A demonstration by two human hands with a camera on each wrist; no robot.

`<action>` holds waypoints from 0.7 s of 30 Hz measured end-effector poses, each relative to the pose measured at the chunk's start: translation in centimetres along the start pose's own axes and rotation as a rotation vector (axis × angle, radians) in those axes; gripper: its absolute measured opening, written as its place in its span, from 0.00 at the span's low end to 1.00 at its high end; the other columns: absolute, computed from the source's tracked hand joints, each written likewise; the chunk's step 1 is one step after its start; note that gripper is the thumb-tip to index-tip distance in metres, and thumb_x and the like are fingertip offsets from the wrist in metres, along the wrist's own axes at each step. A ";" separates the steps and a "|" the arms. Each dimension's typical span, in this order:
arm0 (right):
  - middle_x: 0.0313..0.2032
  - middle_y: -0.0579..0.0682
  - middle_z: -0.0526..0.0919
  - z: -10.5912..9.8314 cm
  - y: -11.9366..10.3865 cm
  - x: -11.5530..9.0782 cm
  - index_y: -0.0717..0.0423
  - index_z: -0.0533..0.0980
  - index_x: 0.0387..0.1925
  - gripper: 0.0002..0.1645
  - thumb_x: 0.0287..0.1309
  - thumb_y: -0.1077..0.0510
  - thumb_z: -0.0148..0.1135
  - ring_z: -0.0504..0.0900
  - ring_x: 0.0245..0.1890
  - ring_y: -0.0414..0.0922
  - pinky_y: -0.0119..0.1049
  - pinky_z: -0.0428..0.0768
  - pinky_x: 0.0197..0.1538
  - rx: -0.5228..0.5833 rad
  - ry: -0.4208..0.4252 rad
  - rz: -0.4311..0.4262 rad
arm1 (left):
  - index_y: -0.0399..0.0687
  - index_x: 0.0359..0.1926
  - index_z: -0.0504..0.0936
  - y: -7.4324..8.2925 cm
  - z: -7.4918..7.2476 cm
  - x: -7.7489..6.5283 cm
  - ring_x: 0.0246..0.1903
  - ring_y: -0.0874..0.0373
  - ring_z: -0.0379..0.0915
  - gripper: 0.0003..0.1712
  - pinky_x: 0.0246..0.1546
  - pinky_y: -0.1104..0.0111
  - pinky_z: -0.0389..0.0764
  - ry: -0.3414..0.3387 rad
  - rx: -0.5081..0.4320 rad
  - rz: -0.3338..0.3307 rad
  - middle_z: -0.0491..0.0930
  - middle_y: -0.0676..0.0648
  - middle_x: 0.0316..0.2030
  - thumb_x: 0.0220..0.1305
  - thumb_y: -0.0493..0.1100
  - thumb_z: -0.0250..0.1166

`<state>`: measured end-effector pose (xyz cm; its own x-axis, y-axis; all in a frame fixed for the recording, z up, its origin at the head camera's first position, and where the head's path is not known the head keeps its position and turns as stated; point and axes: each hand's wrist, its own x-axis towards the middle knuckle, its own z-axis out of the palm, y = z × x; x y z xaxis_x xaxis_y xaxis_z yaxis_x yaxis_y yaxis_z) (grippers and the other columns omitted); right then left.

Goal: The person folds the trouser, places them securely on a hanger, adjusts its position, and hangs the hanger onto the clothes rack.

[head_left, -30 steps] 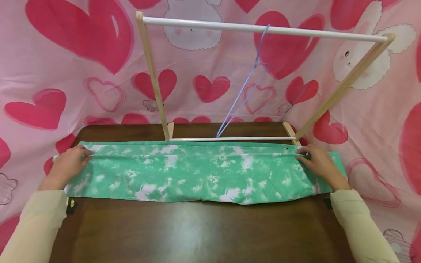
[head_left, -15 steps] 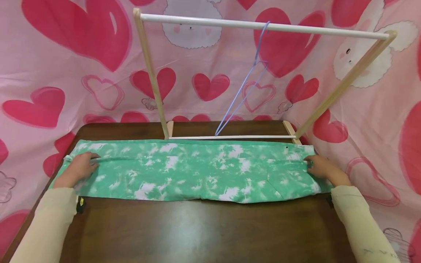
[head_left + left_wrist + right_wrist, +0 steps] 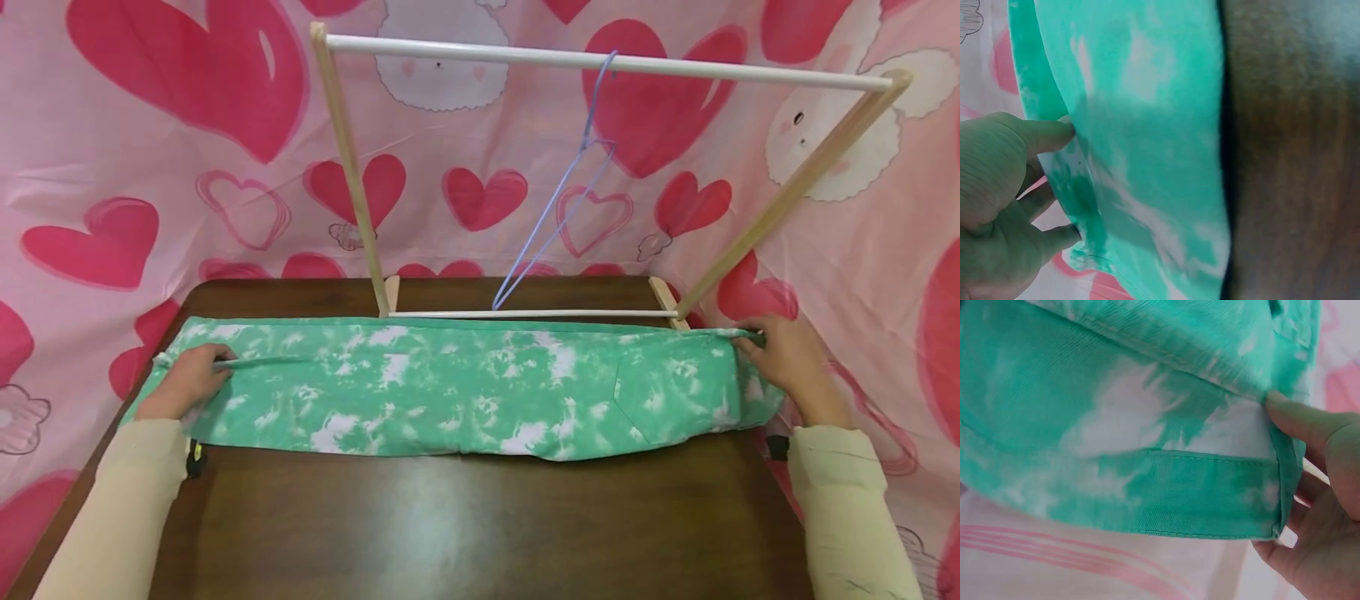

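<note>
Green-and-white tie-dyed trousers [image 3: 450, 392] lie folded lengthwise across the table. My left hand [image 3: 191, 379] pinches a raised fold of the fabric near the left end. In the left wrist view the thumb and fingers of the left hand [image 3: 1016, 181] meet the cloth's edge. At the other end, my right hand [image 3: 791, 358] holds the waistband corner, lifted a little at the upper edge. The right wrist view shows the right hand's thumb [image 3: 1300, 419] on the trousers [image 3: 1116, 425], with its other fingers partly hidden behind the waistband.
Behind the trousers stands a wooden rack with a white top rail [image 3: 525, 57] and a white lower rail. A blue hanger [image 3: 551, 196] hangs from the top rail. The brown table [image 3: 450, 525] extends in front. A pink heart-patterned cloth [image 3: 255, 150] surrounds the table.
My right hand has moved right and slightly up, drawing the waistband corner with it. My left hand first shifted right and toward me, then stayed near the same place on the fold.
</note>
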<state>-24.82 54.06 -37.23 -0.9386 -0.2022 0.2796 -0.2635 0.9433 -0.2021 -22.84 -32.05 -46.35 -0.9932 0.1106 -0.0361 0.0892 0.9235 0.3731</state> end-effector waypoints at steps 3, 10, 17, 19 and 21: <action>0.42 0.74 0.83 -0.2 -0.4 0.7 0.73 0.81 0.44 0.13 0.60 0.66 0.66 0.80 0.40 0.71 0.69 0.73 0.44 0.013 0.056 0.058 | 0.24 0.43 0.79 0.0 -0.2 0.2 0.43 0.29 0.75 0.10 0.45 0.39 0.75 -0.007 -0.008 -0.005 0.79 0.24 0.42 0.60 0.26 0.62; 0.39 0.75 0.82 3.7 0.8 2.3 0.76 0.78 0.44 0.15 0.60 0.66 0.65 0.79 0.37 0.70 0.68 0.75 0.45 -0.007 -0.108 0.082 | 0.22 0.51 0.76 0.7 -1.0 0.6 0.44 0.30 0.72 0.19 0.46 0.39 0.75 -0.090 0.006 -0.078 0.76 0.21 0.48 0.58 0.29 0.56; 0.46 0.77 0.79 7.2 3.1 2.5 0.82 0.72 0.54 0.26 0.61 0.64 0.63 0.78 0.48 0.72 0.69 0.74 0.55 -0.021 -0.463 0.010 | 0.25 0.55 0.74 0.8 -1.0 0.7 0.48 0.23 0.69 0.24 0.57 0.28 0.61 -0.105 0.057 -0.112 0.73 0.19 0.52 0.56 0.30 0.55; 0.44 0.77 0.79 7.6 3.6 2.2 0.84 0.71 0.53 0.25 0.60 0.66 0.62 0.78 0.45 0.71 0.69 0.74 0.54 0.007 -0.455 0.021 | 0.25 0.56 0.74 0.5 -0.9 0.4 0.52 0.20 0.67 0.24 0.60 0.23 0.48 -0.093 0.074 -0.118 0.73 0.18 0.53 0.58 0.32 0.56; 0.42 0.76 0.78 7.8 3.8 2.1 0.84 0.71 0.52 0.25 0.58 0.67 0.63 0.77 0.44 0.70 0.69 0.74 0.53 0.034 -0.443 0.039 | 0.25 0.56 0.74 0.0 -0.9 0.0 0.55 0.19 0.66 0.25 0.61 0.20 0.38 -0.064 0.091 -0.121 0.74 0.19 0.52 0.59 0.34 0.57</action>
<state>-29.56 55.20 -44.74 -0.9508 -0.2673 -0.1566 -0.2263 0.9446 -0.2377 -22.92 -32.41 -45.49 -0.9906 0.0167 -0.1357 -0.0217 0.9607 0.2768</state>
